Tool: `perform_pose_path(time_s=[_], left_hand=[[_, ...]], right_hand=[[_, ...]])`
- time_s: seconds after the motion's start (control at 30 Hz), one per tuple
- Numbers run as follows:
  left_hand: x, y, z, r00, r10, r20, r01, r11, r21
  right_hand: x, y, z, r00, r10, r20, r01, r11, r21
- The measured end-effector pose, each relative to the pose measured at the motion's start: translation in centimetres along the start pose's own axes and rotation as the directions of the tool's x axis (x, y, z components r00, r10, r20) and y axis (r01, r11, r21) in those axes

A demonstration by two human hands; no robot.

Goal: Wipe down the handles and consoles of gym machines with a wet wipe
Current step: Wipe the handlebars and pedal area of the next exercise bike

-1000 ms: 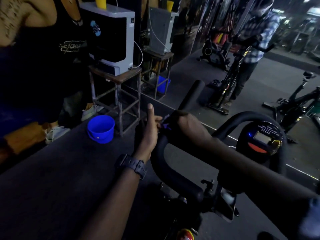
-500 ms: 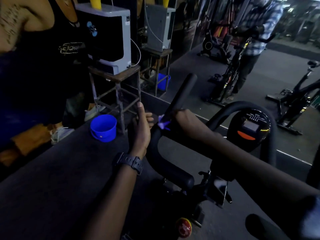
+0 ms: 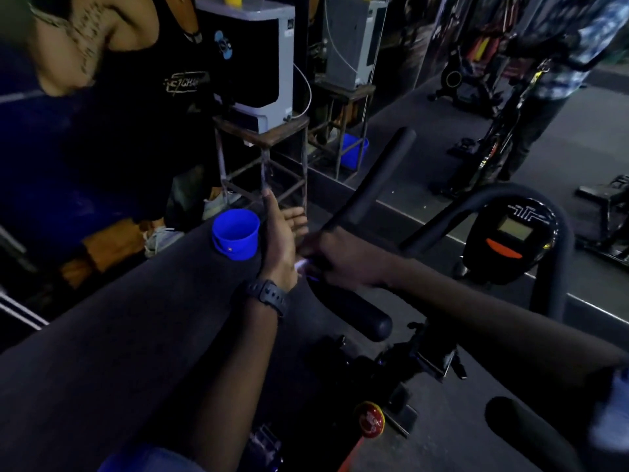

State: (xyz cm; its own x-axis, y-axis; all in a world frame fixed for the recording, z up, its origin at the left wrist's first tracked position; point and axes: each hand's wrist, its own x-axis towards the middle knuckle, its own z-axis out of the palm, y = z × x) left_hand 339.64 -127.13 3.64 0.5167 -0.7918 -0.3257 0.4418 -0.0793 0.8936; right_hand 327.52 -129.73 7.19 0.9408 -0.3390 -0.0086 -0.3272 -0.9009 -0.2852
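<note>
A black padded handlebar (image 3: 350, 310) of an exercise bike curves up through the middle of the head view. My right hand (image 3: 343, 257) is closed around the bar's bend, pressing a pale wet wipe (image 3: 303, 267) against it. Just left of the bar, my left hand (image 3: 280, 235) is held open with fingers apart and nothing in it; a black watch is on that wrist. The bike's round console (image 3: 512, 240), with a small screen and an orange button, sits to the right inside the handlebar loop.
A blue bucket (image 3: 235, 233) stands on the floor left of my hands. A metal stool (image 3: 263, 158) carries a water purifier (image 3: 250, 59). A person in a black vest (image 3: 112, 80) stands at left. A mirror reflects another bike (image 3: 483, 155).
My left hand has let go of the handlebar and opened beside it. My right hand has slid down the bar with the wipe. The camera has tilted slightly.
</note>
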Motion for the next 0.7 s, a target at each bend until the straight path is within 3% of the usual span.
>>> perform_pose_path(time_s=[0.07, 0.2, 0.37, 0.43, 0.57, 0.63, 0.7], left_hand=[[-0.1, 0.0, -0.7, 0.999, 0.005, 0.044, -0.009, 0.997, 0.071], [-1.1, -0.1, 0.0, 0.995, 0.024, 0.093, -0.034, 0.994, 0.106], [-0.7, 0.1, 0.0, 0.993, 0.037, 0.116, -0.057, 0.982, 0.178], [-0.7, -0.1, 0.1, 0.991, 0.072, 0.11, -0.091, 0.98, 0.179], [-0.8, -0.5, 0.9, 0.992, 0.097, 0.075, -0.11, 0.977, 0.184], [-0.9, -0.5, 1.1, 0.993, 0.091, 0.071, -0.104, 0.975, 0.196], [-0.7, -0.6, 1.0, 0.991, 0.111, 0.071, -0.124, 0.969, 0.216]], right_hand=[[-1.6, 0.7, -0.7, 0.994, -0.105, 0.043, 0.101, 0.991, 0.088], [-0.4, 2.2, -2.1, 0.989, -0.026, -0.143, 0.032, 0.999, 0.038], [-7.3, -1.2, -1.3, 0.985, -0.168, 0.045, 0.156, 0.968, 0.195], [-9.5, -0.8, -2.0, 0.987, -0.154, 0.043, 0.142, 0.968, 0.205], [-5.1, 0.6, -0.4, 0.974, 0.029, -0.223, 0.012, 0.983, 0.182], [-3.8, 0.0, 0.7, 0.959, 0.126, -0.254, -0.059, 0.965, 0.255], [-5.6, -0.8, 1.0, 0.962, 0.118, -0.248, -0.045, 0.959, 0.281]])
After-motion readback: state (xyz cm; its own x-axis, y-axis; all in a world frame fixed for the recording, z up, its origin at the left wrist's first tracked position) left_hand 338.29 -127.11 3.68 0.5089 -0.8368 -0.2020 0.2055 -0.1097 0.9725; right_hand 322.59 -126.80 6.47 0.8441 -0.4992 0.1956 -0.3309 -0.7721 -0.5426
